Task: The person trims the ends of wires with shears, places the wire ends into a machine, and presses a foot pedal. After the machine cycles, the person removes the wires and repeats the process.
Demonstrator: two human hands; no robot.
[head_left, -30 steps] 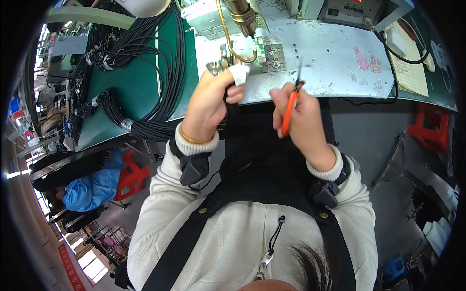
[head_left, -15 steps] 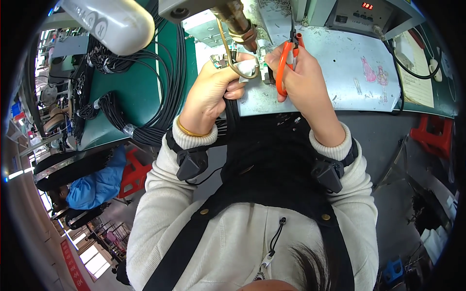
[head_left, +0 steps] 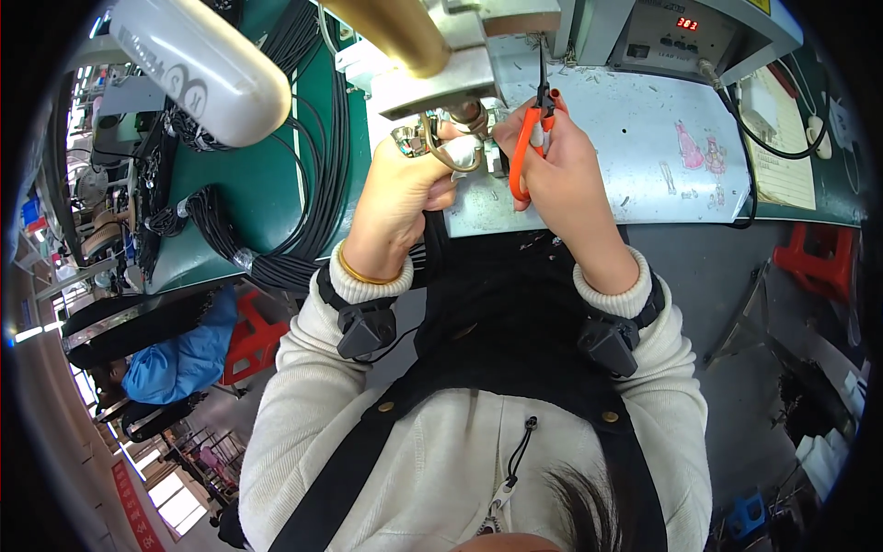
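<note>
My left hand [head_left: 386,207] is closed around black cables [head_left: 436,232], which hang down below its fingers. Small metal-and-green connectors [head_left: 407,141] stick out above its thumb side. In my right hand [head_left: 568,170] are orange-handled pliers [head_left: 524,152], resting in the palm with dark jaws pointing away from me. The right fingertips reach a small metal fixture [head_left: 497,158] beside the left fingers; whether they also pinch a small part is hidden. A machine head with a metal block [head_left: 432,85] and curved tube [head_left: 430,138] hangs over the left fingertips and covers the contact area.
A grey metal work plate [head_left: 607,184] carries scattered wire scraps. At the back right stands a control box [head_left: 676,41] with a red display. Coiled black cables [head_left: 221,225] lie on the green table at left, below a white rounded machine part [head_left: 212,83].
The machine head has come down over the left fingertips, its block and brass cylinder now showing. The view has shifted slightly. Both hands stay close together with the same grips.
</note>
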